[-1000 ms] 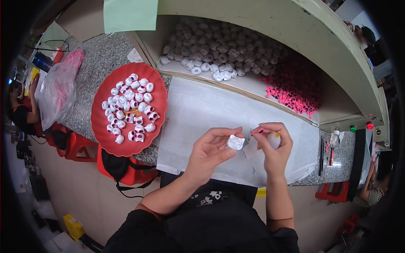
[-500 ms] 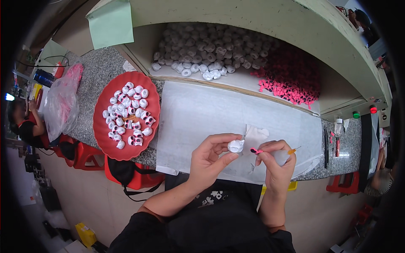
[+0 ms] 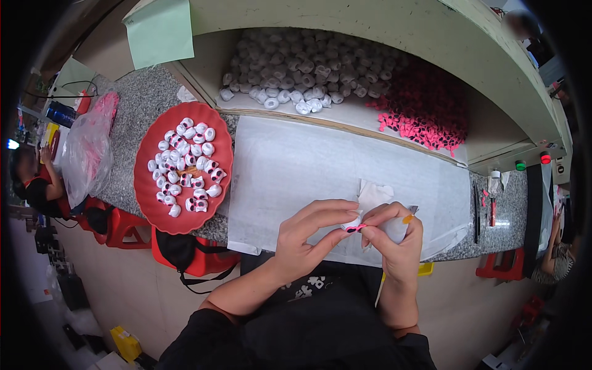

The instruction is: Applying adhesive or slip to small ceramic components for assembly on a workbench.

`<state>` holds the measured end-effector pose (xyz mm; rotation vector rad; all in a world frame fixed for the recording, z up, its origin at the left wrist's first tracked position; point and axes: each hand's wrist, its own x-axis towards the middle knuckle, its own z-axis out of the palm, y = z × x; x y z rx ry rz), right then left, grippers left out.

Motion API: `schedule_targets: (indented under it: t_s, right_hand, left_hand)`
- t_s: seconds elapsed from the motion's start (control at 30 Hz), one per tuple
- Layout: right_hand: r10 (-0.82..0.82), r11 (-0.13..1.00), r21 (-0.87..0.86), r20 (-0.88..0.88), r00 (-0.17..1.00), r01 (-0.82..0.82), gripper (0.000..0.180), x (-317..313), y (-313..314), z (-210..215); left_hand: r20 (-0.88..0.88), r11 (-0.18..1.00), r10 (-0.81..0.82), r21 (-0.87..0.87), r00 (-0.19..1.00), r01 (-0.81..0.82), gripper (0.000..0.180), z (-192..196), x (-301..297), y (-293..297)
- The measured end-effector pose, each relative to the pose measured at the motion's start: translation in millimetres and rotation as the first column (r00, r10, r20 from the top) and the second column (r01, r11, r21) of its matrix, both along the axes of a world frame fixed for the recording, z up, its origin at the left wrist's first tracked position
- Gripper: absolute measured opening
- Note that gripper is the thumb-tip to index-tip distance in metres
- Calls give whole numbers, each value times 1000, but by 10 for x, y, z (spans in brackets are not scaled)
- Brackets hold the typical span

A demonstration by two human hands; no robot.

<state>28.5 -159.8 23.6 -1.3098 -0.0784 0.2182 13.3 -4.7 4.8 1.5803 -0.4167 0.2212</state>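
Since the hands (image 3: 300, 239) drew together, white piece (image 3: 351, 223) gripped left, pink strip (image 3: 359, 228) gripped right

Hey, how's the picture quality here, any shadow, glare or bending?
Head view: the cabinet's front bows with the fisheye and the rim goes black; head view: the pink heap darkens toward the back; head view: pale glare marks the granite counter at right.

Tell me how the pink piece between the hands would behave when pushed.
The pink piece probably bends easily, since it looks thin. It is likely light, being small enough for the right hand to pinch. It seems unlikely to roll, looking elongated rather than round.
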Motion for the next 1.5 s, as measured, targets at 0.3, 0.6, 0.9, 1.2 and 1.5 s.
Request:
schedule_targets:
  t_s: [0.3, 0.6, 0.9, 1.2, 1.5]
  right_hand:
    - [-69, 997, 35, 48, 996, 67, 21, -80, 121, 31]
    - [60, 998, 21, 63, 996, -61, 26, -87, 107, -110]
    - [76, 997, 6, 123, 989, -78, 24, -93, 86, -139]
    - [69, 996, 45, 49, 996, -71, 22, -132, 96, -110]
    - [26, 999, 21, -21, 999, -25, 22, -132, 128, -54]
  left_hand:
    - [-241, 856, -189, -515, 952, 40, 24, -25, -46, 36]
    - [-280, 817, -309, -567, 909, 103, 20, -10, -62, 41]
    - [-243, 795, -334, -592, 910, 134, 16, -45, -63, 41]
    - [-253, 864, -240, -495, 937, 88, 13, -28, -112, 37]
    - [-196, 903, -202, -417, 960, 105, 19, -33, -101, 59]
